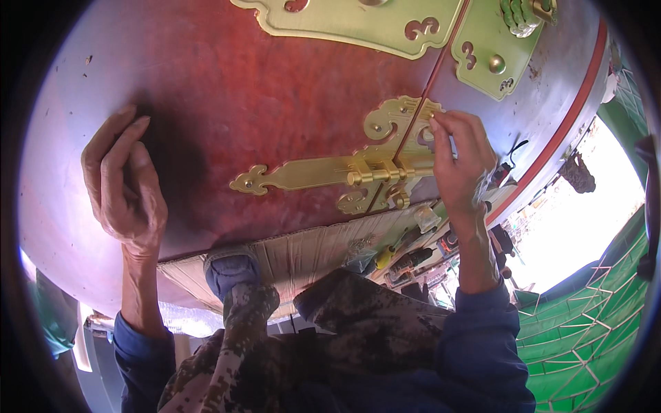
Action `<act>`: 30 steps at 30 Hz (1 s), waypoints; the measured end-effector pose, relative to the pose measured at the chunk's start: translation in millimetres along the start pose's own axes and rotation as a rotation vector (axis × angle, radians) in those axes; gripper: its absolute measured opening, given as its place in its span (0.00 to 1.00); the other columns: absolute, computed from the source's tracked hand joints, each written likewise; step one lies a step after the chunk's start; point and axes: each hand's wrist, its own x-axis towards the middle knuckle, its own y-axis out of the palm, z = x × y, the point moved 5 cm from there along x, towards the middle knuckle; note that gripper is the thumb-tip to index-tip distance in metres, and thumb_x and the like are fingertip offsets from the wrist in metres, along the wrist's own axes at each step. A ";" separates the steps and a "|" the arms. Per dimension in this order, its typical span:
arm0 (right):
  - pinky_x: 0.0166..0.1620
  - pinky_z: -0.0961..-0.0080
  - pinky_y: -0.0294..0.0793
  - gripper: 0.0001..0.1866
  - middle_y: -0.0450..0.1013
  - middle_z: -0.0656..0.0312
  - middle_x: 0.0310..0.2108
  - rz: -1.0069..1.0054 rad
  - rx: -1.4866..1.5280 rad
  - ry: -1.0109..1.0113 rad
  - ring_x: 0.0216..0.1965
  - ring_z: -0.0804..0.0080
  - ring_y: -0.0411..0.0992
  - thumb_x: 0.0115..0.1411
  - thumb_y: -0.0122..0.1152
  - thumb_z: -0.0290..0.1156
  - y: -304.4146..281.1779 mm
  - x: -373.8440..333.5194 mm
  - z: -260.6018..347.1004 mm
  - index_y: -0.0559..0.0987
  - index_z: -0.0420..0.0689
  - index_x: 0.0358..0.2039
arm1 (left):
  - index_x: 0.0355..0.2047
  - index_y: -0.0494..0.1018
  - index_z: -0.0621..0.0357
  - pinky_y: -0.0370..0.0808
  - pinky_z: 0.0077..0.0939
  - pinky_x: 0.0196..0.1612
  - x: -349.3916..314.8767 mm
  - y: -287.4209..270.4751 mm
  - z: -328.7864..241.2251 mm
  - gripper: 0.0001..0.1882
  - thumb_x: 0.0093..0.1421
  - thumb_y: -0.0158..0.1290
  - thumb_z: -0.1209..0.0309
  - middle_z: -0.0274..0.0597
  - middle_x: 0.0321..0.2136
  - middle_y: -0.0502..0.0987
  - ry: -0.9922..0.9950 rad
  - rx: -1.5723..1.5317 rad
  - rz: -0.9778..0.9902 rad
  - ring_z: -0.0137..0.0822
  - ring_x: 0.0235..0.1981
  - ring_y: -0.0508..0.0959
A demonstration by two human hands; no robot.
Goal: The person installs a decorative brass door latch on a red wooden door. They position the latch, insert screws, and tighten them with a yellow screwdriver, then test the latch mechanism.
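My right hand is at the right part of an ornate gold-coloured door bolt plate. Its thumb and forefinger pinch together at the plate's upper right corner, on something too small to make out. The plate lies flat on a red-brown wooden double door and spans the seam between its leaves, with a sliding bolt near that seam. Off to the left, my left hand hovers by the door with loosely bent fingers and nothing visible in it, casting a dark shadow on the wood.
Larger gold plates with knobs sit higher on the door. Below lies corrugated cardboard, with my shoe on it. A yellow-handled tool and power drills lie at the lower right. Green netting hangs beyond.
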 end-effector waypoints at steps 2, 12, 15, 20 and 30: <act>0.35 0.69 0.78 0.06 0.79 0.55 0.35 0.026 -0.040 0.006 0.32 0.61 0.80 0.60 0.68 0.19 -0.7 2.8 3.1 0.82 0.39 0.37 | 0.44 0.82 0.63 0.79 0.34 0.58 1.7 -0.7 -2.1 0.11 0.66 0.52 0.82 0.48 0.50 0.81 -0.002 0.020 -0.006 0.42 0.53 0.81; 0.29 0.56 0.72 0.09 0.73 0.52 0.28 0.246 -0.265 -0.027 0.26 0.47 0.73 0.68 0.58 0.29 8.0 19.6 17.2 0.70 0.41 0.33 | 0.44 0.82 0.63 0.80 0.34 0.56 2.3 -2.3 -4.9 0.10 0.65 0.54 0.82 0.49 0.48 0.81 0.009 0.008 0.004 0.43 0.52 0.82; 0.27 0.56 0.74 0.11 0.74 0.54 0.29 0.288 -0.295 0.025 0.28 0.51 0.77 0.64 0.63 0.31 15.6 16.8 3.4 0.69 0.43 0.30 | 0.45 0.81 0.64 0.79 0.34 0.58 1.8 -0.1 -0.5 0.10 0.66 0.53 0.82 0.49 0.49 0.81 0.013 -0.005 -0.002 0.43 0.53 0.81; 0.28 0.55 0.74 0.10 0.75 0.53 0.28 0.358 -0.165 0.201 0.27 0.50 0.76 0.66 0.60 0.30 7.4 12.2 -1.8 0.69 0.41 0.33 | 0.43 0.82 0.64 0.80 0.34 0.56 2.6 -1.5 -2.8 0.10 0.65 0.54 0.83 0.50 0.48 0.81 0.017 -0.015 -0.020 0.43 0.52 0.82; 0.33 0.55 0.75 0.08 0.77 0.48 0.29 0.596 -0.298 0.080 0.28 0.46 0.77 0.70 0.56 0.31 10.7 23.9 0.6 0.71 0.40 0.36 | 0.43 0.83 0.62 0.80 0.33 0.56 0.6 -1.0 -3.1 0.10 0.65 0.55 0.82 0.48 0.48 0.81 0.019 -0.009 -0.017 0.42 0.51 0.82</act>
